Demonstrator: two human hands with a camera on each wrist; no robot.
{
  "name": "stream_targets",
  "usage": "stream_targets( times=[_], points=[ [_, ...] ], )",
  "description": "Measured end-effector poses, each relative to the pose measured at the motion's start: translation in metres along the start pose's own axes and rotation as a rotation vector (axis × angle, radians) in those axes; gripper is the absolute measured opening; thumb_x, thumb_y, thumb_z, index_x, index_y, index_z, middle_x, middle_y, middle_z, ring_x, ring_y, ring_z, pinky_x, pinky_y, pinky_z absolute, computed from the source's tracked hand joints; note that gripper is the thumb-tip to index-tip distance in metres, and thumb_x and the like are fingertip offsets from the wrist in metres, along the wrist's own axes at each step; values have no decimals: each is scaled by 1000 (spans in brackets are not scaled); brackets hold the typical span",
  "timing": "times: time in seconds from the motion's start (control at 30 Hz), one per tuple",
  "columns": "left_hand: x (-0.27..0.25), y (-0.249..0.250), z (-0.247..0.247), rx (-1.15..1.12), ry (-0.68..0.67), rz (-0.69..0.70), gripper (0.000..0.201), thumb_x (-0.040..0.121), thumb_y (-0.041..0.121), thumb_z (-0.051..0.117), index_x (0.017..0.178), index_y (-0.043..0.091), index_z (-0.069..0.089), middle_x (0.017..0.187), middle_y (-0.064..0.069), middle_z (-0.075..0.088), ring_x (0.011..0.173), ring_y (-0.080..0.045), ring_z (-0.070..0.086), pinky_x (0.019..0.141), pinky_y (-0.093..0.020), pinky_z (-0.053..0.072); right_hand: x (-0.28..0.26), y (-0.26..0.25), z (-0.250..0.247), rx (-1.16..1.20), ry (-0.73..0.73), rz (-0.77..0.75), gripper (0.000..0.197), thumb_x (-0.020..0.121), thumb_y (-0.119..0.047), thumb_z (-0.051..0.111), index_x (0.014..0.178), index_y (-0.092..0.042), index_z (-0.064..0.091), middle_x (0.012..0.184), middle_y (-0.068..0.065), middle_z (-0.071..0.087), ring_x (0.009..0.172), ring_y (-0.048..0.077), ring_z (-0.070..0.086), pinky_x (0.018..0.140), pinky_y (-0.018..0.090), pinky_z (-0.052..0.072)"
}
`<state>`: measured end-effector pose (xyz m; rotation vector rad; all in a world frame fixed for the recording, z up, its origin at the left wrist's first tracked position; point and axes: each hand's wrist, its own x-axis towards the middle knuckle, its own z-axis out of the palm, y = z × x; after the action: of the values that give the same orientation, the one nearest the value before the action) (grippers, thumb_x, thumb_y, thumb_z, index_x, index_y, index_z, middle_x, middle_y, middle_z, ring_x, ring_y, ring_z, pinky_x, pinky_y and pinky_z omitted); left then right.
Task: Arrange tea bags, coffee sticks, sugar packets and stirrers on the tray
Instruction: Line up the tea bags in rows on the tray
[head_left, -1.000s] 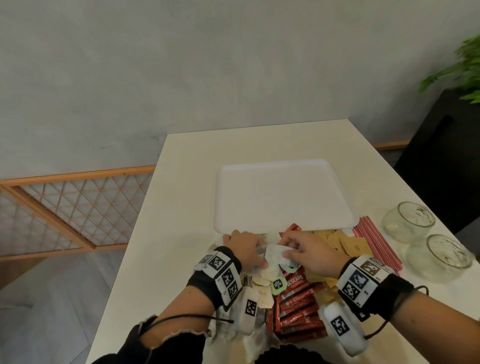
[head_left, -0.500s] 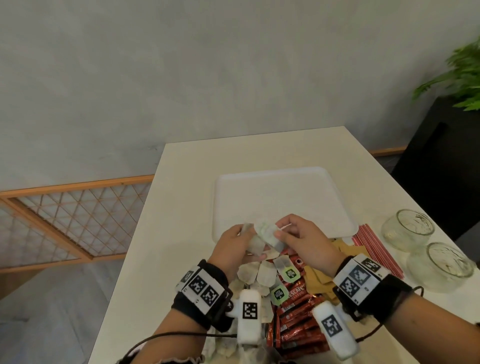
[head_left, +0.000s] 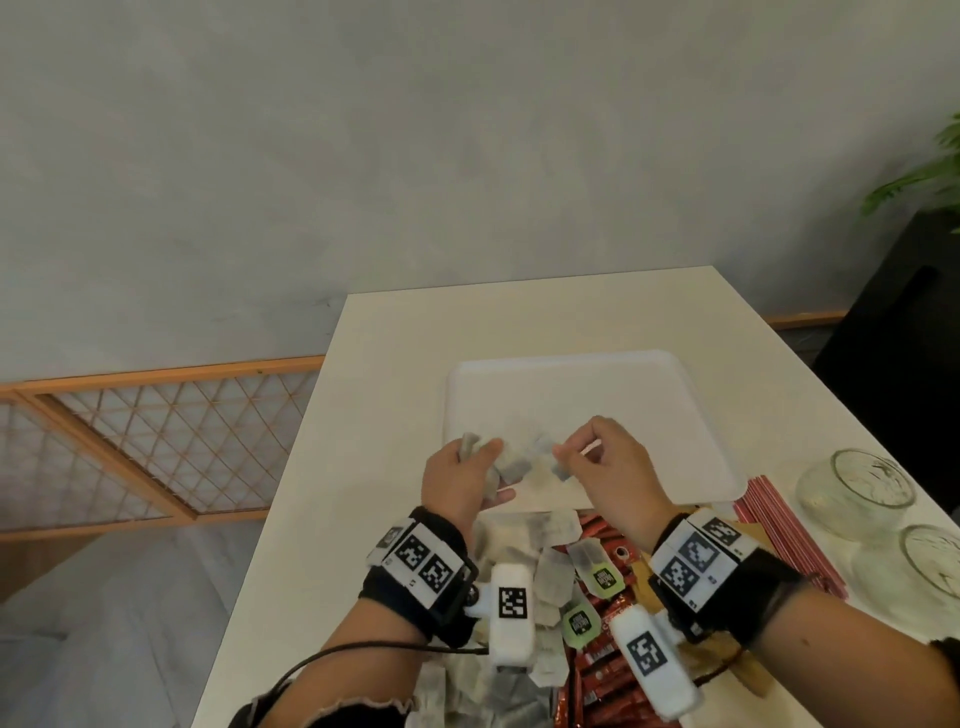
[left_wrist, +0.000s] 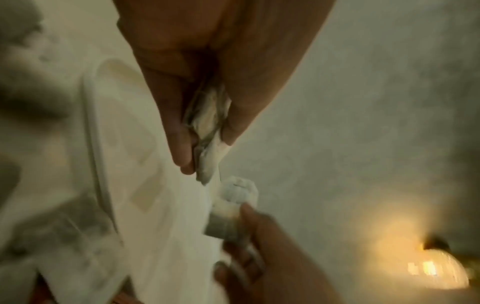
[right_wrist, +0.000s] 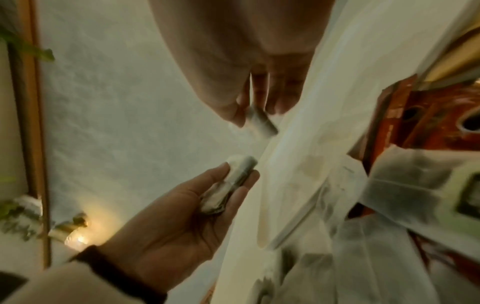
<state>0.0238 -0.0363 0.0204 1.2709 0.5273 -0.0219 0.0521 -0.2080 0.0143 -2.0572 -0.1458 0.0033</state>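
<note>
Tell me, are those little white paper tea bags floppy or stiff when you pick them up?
Probably floppy: the white paper tea bags bunch and fold between the left hand's fingers. Likely very light too, since the right hand lifts one with just a fingertip pinch. The thin paper looks easy to tear.

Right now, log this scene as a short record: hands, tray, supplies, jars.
left hand: grips a bunch of tea bags
right hand: pinches one tea bag
tray: white, nothing set on it that shows
pile: tea bags beside coffee sticks, near the tray
stirrers: red, right of the tray
jars: two, glass, far right
</note>
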Motion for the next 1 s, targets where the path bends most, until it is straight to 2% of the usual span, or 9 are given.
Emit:
stream_targets(
  times=[0.07, 0.13, 0.23, 0.43, 0.53, 0.67, 0.77, 0.83, 1.0],
  points=[
    [4, -1, 5, 127, -31, 44, 21, 91, 16, 66, 110, 8, 62, 103, -9, 69, 85, -25, 74, 72, -39, 61, 9, -3, 5, -166, 73, -135, 14, 88, -23, 64, 80, -18, 53, 92, -6, 56, 80, 15, 54, 71, 28, 44],
    [7, -4, 11, 166, -58, 61, 17, 92, 16, 65, 107, 6, 64, 91, -8, 66, 79, -21, 71, 71, -37, 62, 14, -6, 16, -274, 10, -231, 14, 87, -19, 62, 79, -20, 51, 95, -8, 54, 89, 13, 48, 75, 27, 41],
    [16, -1, 16, 68, -79, 43, 15, 92, 15, 66, 91, 1, 65, 86, -15, 70, 78, -23, 70, 74, -38, 61, 19, -5, 28, -272, -74, -278, 11, 88, -21, 61, 80, -22, 54, 92, -11, 53, 90, 9, 46, 72, 19, 38],
    [47, 18, 4, 14, -93, 23, 30, 88, 27, 72, 96, -1, 70, 91, -17, 74, 83, -25, 73, 77, -37, 61, 43, -9, 35, -264, -134, -421, 14, 94, -17, 57, 96, -20, 71, 106, -17, 59, 100, 5, 45, 86, 8, 32],
    [68, 28, -4, 111, -59, 68, 15, 89, 18, 71, 96, 5, 68, 88, -16, 71, 71, -20, 70, 67, -31, 61, 69, -15, 37, -179, -116, -376, 14, 95, -20, 57, 93, -20, 71, 100, -12, 65, 95, 6, 52, 82, 14, 38],
    [92, 40, -12, 282, -103, 112, 19, 88, 17, 71, 99, 2, 69, 71, -7, 65, 57, -13, 63, 64, -33, 61, 114, -16, 49, -139, -162, -228, 18, 94, -27, 59, 111, -24, 66, 106, -11, 62, 91, 9, 59, 80, 23, 46],
    [108, 46, -22, 324, -124, 94, 23, 87, 19, 73, 98, -1, 70, 64, -2, 64, 58, -13, 63, 66, -35, 61, 140, -18, 61, -17, -292, -175, 8, 92, -20, 64, 94, -19, 72, 89, -6, 71, 81, 9, 64, 75, 22, 50],
    [119, 47, -32, 314, -90, 74, 20, 87, 18, 73, 98, 1, 70, 73, -6, 67, 60, -14, 65, 62, -32, 61, 155, -17, 70, 4, -310, -139, 7, 89, -17, 68, 85, -17, 73, 80, -2, 71, 71, 8, 62, 69, 20, 49],
    [141, 45, -48, 290, -11, 57, 6, 89, 12, 69, 91, 9, 73, 82, -15, 71, 65, -18, 68, 60, -30, 59, 183, -3, 98, -15, -451, 18, 12, 91, -14, 64, 81, -16, 70, 65, 0, 68, 61, 13, 63, 61, 23, 53]
  ],
)
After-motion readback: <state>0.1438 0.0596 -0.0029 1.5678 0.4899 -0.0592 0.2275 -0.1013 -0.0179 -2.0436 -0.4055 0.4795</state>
